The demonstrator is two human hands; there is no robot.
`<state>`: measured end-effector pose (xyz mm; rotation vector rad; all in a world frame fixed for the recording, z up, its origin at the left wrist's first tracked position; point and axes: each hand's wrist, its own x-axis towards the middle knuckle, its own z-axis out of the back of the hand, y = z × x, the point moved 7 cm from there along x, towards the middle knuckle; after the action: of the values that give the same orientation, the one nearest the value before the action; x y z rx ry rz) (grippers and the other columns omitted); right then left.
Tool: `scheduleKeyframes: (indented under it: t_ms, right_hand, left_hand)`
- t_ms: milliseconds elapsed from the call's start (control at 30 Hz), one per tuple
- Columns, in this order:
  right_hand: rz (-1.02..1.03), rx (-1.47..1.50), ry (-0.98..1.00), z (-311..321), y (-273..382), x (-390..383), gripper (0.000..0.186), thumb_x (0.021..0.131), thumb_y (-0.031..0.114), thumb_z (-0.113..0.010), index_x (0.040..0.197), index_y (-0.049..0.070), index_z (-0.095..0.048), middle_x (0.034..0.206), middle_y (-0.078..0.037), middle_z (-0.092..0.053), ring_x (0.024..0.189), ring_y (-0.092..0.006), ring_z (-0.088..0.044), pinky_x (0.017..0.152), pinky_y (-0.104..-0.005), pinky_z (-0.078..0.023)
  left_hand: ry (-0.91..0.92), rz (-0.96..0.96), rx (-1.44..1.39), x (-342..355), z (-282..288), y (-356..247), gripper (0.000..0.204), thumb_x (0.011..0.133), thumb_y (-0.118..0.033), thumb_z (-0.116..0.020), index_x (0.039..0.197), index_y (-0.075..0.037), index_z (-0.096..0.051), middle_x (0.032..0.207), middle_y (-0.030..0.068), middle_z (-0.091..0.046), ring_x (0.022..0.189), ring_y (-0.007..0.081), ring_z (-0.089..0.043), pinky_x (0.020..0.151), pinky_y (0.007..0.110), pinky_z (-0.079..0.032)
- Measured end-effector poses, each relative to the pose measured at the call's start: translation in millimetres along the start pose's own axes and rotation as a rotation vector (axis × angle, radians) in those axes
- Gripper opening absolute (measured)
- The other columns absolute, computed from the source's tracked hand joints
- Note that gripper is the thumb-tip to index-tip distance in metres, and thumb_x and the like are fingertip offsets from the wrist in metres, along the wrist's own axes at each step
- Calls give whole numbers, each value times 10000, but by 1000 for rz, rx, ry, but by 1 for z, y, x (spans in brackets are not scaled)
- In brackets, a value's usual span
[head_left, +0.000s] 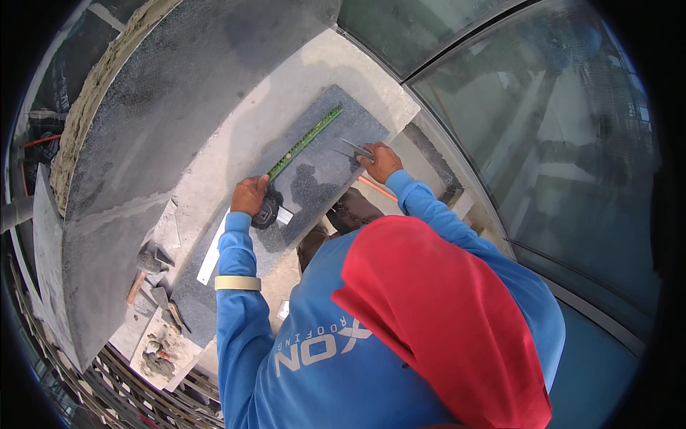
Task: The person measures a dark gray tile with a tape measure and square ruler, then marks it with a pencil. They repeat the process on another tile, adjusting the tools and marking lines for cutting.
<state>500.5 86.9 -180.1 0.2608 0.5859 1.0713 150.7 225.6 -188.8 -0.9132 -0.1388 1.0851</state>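
A dark grey stone slab (314,187) lies at a slant in front of me. My left hand (249,195) is closed at its left edge, on a black tape measure (266,213). The tape's green blade (306,141) runs out along the slab toward the far end. White metal strip parts, perhaps a square (209,257), show beside my left forearm and beside the tape case; their join is hidden. Over the slab's right edge, my right hand (384,163) pinches a slim, pointed grey marking tool (356,147). Its exact kind is unclear.
A large grey panel (157,121) rises at the left. Glass panes (543,143) in dark frames stand at the right. Trowels (175,314) and a mortar-smeared board (163,354) lie at the lower left. A red cloth (443,307) hangs before my chest.
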Motion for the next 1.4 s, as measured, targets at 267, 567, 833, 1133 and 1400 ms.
scheduleKeyframes:
  t_ms: [267,567,833,1133,1400]
  right_hand:
    - [-49,406,-79,41,-52,166,445,894,334,-745,1177,-8,-717,1069,-196,-740,1003,-284,-705,903,-368,-523]
    - [57,423,123,-10,-20,247,381,850,329,-791,1086,32,-766,991,-188,-756,943,-288,-722,876,-374,-544]
    - [-9,288,139,-11,-15,259,415,782,355,-823,1059,50,-772,971,-177,-761,934,-311,-730,881,-389,-556]
    - [93,95,129,2,3,252,515,848,429,-756,1197,53,-713,1070,-208,-736,1029,-340,-702,945,-411,-534]
    - [577,-448,348,-5,129,150,392,1057,268,-452,1431,218,-557,1151,-164,-703,1077,-389,-656,961,-512,-520]
  left_hand:
    - [91,226,42,65,-32,17,579,1019,-524,-496,893,-8,-725,826,190,-712,821,332,-693,803,409,-525]
    - [113,482,234,70,-49,35,571,1011,-547,-471,1063,-35,-719,1085,272,-693,1044,461,-652,939,503,-511]
    - [49,642,346,70,-39,12,574,1002,-531,-494,1142,-15,-703,1176,250,-690,1138,425,-645,997,480,-503]
    - [123,687,355,75,-30,-1,534,995,-498,-513,1222,-46,-686,1252,203,-680,1190,376,-640,1028,466,-497]
    - [155,662,299,79,-31,6,522,995,-487,-523,1235,-52,-682,1266,201,-675,1198,370,-637,1035,458,-492]
